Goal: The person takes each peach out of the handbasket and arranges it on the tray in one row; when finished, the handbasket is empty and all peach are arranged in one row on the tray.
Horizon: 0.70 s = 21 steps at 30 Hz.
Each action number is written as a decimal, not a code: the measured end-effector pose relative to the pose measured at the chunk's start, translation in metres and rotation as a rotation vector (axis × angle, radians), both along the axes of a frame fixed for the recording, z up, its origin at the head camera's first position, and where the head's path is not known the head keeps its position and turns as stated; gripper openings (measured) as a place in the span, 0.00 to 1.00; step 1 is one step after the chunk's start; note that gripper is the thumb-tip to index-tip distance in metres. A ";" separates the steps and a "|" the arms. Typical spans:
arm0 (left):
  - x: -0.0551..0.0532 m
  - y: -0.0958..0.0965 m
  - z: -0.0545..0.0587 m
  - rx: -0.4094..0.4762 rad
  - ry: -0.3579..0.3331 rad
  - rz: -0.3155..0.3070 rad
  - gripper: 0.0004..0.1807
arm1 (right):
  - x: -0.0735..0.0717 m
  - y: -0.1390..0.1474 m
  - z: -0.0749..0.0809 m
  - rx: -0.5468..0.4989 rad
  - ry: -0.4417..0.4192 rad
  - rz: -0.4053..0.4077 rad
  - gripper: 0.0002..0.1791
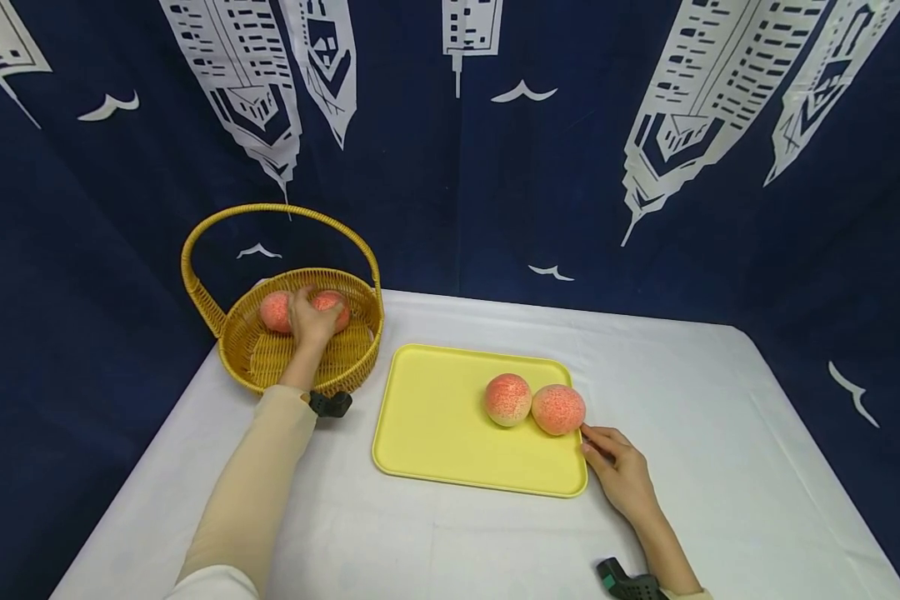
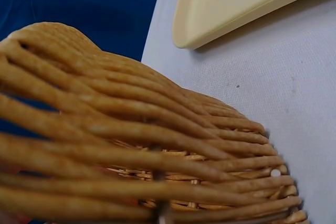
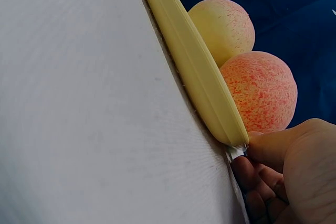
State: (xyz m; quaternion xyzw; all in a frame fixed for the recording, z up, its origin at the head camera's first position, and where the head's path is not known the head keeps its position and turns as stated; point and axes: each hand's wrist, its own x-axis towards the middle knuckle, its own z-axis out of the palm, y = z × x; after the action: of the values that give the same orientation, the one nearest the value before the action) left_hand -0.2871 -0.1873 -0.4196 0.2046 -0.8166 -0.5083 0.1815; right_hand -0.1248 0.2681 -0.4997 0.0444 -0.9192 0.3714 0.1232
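My left hand point(image 1: 312, 321) reaches into a round wicker basket point(image 1: 300, 381) and grips a pink-red peach point(image 1: 333, 305), thumb and fingers around its top and sides. Left of that hand, another peach point(image 1: 275, 312) lies in the basket. In the left wrist view the woven basket wall point(image 2: 131, 108) covers the hand. My right hand point(image 1: 625, 477) pinches the right edge of a yellow tray point(image 1: 450, 425); the right wrist view has the thumb point(image 3: 270, 148) at the tray's rim. On the tray, a yellow-red peach point(image 1: 507, 400) sits beside a pinker peach point(image 1: 558, 409), close to the right fingertips.
The basket's tall handle point(image 1: 281, 208) arches up over its back. Basket and tray stand side by side on a white tablecloth point(image 1: 720, 467). Behind the table hangs a dark blue curtain point(image 1: 420, 192) with white building and bird prints.
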 end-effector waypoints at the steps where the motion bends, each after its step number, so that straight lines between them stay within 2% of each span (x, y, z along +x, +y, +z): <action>1: 0.000 0.000 0.000 0.002 -0.014 -0.004 0.33 | 0.000 0.000 0.000 0.002 0.000 -0.001 0.18; 13: 0.002 0.000 0.001 -0.019 -0.089 -0.038 0.34 | 0.000 -0.001 0.000 0.015 0.006 -0.004 0.18; 21: 0.004 -0.001 -0.002 -0.044 -0.111 -0.091 0.37 | 0.000 -0.001 0.000 0.018 0.012 0.000 0.18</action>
State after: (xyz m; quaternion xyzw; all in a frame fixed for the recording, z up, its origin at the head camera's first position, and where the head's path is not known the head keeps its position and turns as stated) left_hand -0.2828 -0.1885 -0.4218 0.1910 -0.8447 -0.4861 0.1171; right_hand -0.1250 0.2669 -0.5002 0.0477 -0.9217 0.3630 0.1283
